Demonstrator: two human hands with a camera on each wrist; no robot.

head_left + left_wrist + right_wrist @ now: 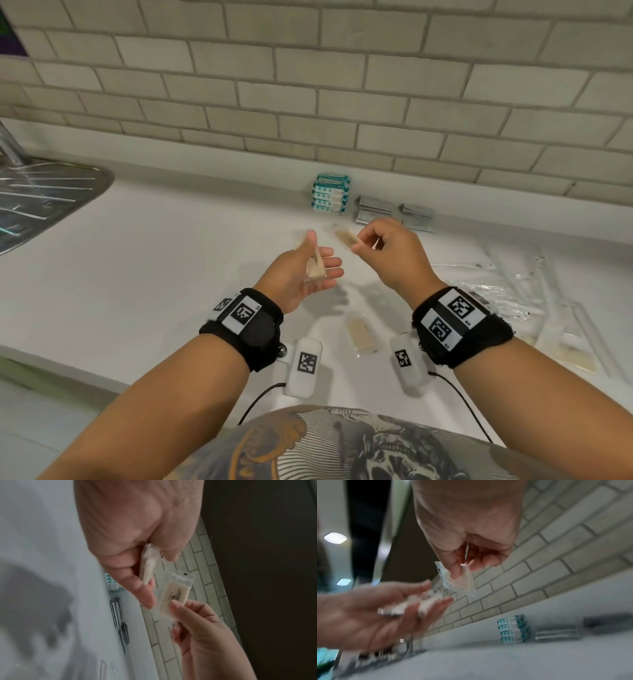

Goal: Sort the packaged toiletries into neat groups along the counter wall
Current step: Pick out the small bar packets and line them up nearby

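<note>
Pinching one clear packet [346, 237] of beige contents, right hand [394, 255]; left hand [305, 270] thumb-clamping another packet [315, 267].

The head view looks down at the counter [171, 240] toward the tiled wall [308, 85]. Both wrist views sit close behind the fingers and share that wall.

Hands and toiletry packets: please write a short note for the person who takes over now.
Left hand: thumb pins a beige packet on the fingers.
Right hand: pinches a second beige packet beside it.
Done: teal packs stacked at the wall, grey sachets in two piles next to them.
Left: both held packets, one beige packet on the counter, and the clear-wrapped long items on the right.
</note>
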